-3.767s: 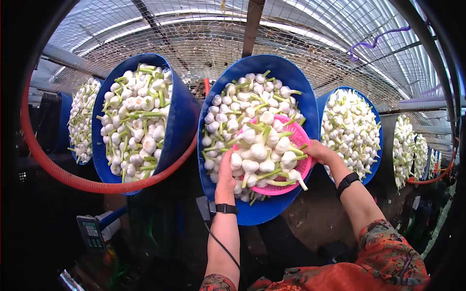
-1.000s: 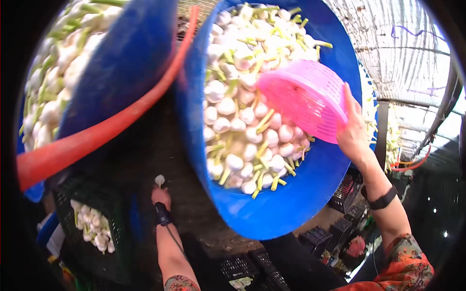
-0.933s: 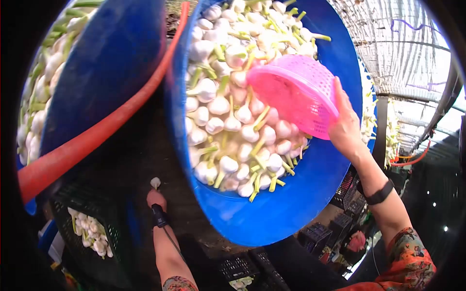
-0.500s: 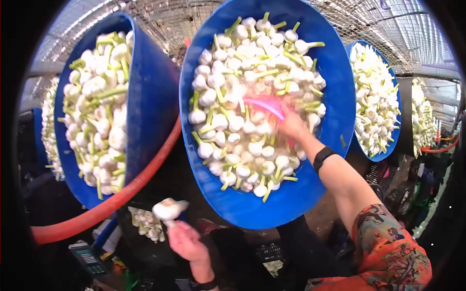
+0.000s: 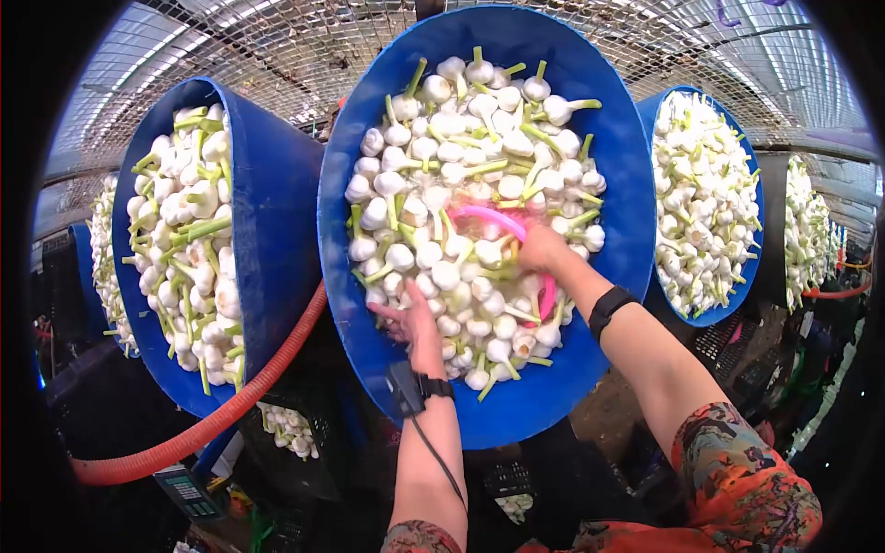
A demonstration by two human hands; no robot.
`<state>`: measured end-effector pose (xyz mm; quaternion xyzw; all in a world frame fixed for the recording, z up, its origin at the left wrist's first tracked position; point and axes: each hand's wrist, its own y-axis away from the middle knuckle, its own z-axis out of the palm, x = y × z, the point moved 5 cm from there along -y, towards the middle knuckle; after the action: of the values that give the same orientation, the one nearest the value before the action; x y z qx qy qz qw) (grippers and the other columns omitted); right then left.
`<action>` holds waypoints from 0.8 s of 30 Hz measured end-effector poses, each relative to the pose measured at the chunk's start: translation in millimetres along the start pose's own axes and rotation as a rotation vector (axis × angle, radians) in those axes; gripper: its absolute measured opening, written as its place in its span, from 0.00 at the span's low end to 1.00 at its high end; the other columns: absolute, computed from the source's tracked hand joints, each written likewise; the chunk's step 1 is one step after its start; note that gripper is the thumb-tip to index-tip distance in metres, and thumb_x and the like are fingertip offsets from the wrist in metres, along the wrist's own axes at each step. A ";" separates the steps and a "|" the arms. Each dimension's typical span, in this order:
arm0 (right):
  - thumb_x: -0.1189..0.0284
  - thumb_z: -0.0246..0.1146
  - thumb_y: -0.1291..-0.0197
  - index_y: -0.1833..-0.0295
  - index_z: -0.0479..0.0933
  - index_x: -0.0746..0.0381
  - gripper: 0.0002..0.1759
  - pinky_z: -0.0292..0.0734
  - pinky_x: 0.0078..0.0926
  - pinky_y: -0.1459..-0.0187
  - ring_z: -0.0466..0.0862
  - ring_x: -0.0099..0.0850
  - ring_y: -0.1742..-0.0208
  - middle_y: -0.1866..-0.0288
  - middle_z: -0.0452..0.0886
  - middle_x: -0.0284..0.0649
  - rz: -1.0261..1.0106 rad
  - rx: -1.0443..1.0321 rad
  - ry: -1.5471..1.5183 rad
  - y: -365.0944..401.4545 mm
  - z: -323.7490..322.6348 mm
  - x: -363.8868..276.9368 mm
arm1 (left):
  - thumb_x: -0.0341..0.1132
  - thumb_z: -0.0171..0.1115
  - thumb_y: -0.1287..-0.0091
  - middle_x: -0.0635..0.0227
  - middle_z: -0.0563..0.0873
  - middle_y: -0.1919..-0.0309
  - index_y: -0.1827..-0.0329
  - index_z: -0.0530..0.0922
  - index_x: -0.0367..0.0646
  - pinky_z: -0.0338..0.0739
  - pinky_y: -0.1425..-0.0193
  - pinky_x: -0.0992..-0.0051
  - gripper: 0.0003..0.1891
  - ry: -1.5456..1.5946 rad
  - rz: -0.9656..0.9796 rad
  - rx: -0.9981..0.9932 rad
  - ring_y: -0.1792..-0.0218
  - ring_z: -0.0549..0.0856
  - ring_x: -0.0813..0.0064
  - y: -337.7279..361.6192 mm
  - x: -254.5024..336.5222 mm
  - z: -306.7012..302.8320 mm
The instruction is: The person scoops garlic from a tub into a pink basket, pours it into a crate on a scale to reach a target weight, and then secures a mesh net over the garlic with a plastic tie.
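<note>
White garlic bulbs (image 5: 445, 275) with green stems fill the large blue tub (image 5: 498, 419) in front of me, in cloudy water near the middle. A bright pink hose (image 5: 493, 217) curves into the bulbs, and my right hand (image 5: 542, 249) is closed round it, right of the tub's middle. My left hand (image 5: 411, 318) reaches over the tub's lower left part with its fingers spread among the bulbs. It holds nothing that I can see.
Tilted blue tubs of garlic stand at left (image 5: 277, 175) and right (image 5: 705, 198). A thick red ribbed hose (image 5: 230, 410) bends round the left tub. Below are a crate of garlic (image 5: 289, 429) and a device with a keypad (image 5: 189, 493).
My left hand has moved up and right from below the tub to the garlic; the bulb it held is no longer in it. My right hand still grips the pink hose.
</note>
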<state>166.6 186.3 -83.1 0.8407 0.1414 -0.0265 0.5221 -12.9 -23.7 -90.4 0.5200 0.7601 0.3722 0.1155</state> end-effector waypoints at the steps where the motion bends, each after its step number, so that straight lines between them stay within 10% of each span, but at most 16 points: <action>1: 0.62 0.60 0.50 0.39 0.69 0.66 0.32 0.76 0.38 0.46 0.81 0.49 0.49 0.50 0.80 0.54 0.068 0.064 -0.025 -8.8 9.6 -0.2 | 0.65 0.57 0.43 0.47 0.57 0.30 0.24 0.34 0.50 0.56 0.30 0.55 0.55 -0.175 -0.027 0.055 0.30 0.58 0.48 -4.7 4.7 9.4; 3: 0.61 0.60 0.48 0.40 0.68 0.69 0.32 0.75 0.41 0.45 0.80 0.51 0.48 0.49 0.79 0.57 0.136 0.151 -0.084 -17.6 18.1 -6.1 | 0.62 0.64 0.47 0.46 0.71 0.39 0.24 0.49 0.48 0.66 0.37 0.57 0.52 -0.338 0.030 0.203 0.38 0.72 0.52 -50.6 -22.8 44.5; 6: 0.60 0.58 0.46 0.51 0.75 0.70 0.25 0.78 0.39 0.50 0.83 0.47 0.52 0.56 0.82 0.57 0.081 0.247 -0.032 -27.6 30.4 -14.7 | 0.58 0.66 0.48 0.51 0.80 0.48 0.35 0.70 0.42 0.70 0.40 0.62 0.41 -0.797 0.461 -0.168 0.43 0.78 0.57 -190.5 -123.2 154.3; 7: 0.58 0.58 0.46 0.52 0.77 0.69 0.25 0.78 0.40 0.49 0.83 0.46 0.52 0.55 0.82 0.57 0.079 0.203 -0.032 -32.8 37.4 -12.8 | 0.55 0.64 0.45 0.52 0.84 0.53 0.47 0.80 0.41 0.72 0.42 0.63 0.29 -1.019 0.556 -0.170 0.43 0.78 0.60 -141.8 -78.2 125.9; 10: 0.54 0.60 0.47 0.57 0.80 0.68 0.26 0.78 0.40 0.50 0.83 0.46 0.53 0.55 0.82 0.54 0.103 0.119 -0.073 -39.3 54.6 -3.2 | 0.53 0.61 0.41 0.51 0.80 0.46 0.41 0.76 0.43 0.70 0.40 0.60 0.30 -0.284 0.151 -0.187 0.41 0.77 0.58 -74.4 -30.2 59.6; 15: 0.55 0.61 0.48 0.40 0.73 0.55 0.29 0.77 0.41 0.52 0.82 0.49 0.54 0.54 0.82 0.52 -0.018 0.221 -0.135 -2.1 40.7 -6.9 | 0.45 0.62 0.37 0.59 0.57 0.28 0.26 0.51 0.45 0.62 0.33 0.62 0.40 0.475 0.159 -0.429 0.32 0.63 0.61 10.7 -7.7 27.0; 22: 0.61 0.63 0.46 0.28 0.61 0.43 0.38 0.78 0.34 0.53 0.83 0.40 0.52 0.51 0.82 0.49 -0.105 0.157 -0.503 64.3 -1.0 23.0 | 0.45 0.62 0.40 0.52 0.71 0.38 0.33 0.66 0.51 0.56 0.32 0.59 0.31 0.481 0.437 -0.542 0.36 0.63 0.55 96.0 24.4 -14.8; 24: 0.66 0.67 0.47 0.30 0.65 0.46 0.37 0.79 0.32 0.54 0.82 0.33 0.52 0.51 0.82 0.41 -0.077 0.087 -0.745 70.6 -1.1 41.1 | 0.43 0.64 0.42 0.52 0.76 0.47 0.37 0.71 0.52 0.58 0.35 0.57 0.28 0.038 0.755 -0.297 0.41 0.64 0.54 130.1 41.4 -31.5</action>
<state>224.7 166.6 -29.1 0.7889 -0.0280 -0.3560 0.5000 43.2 22.3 29.5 0.7330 0.4558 0.5040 0.0305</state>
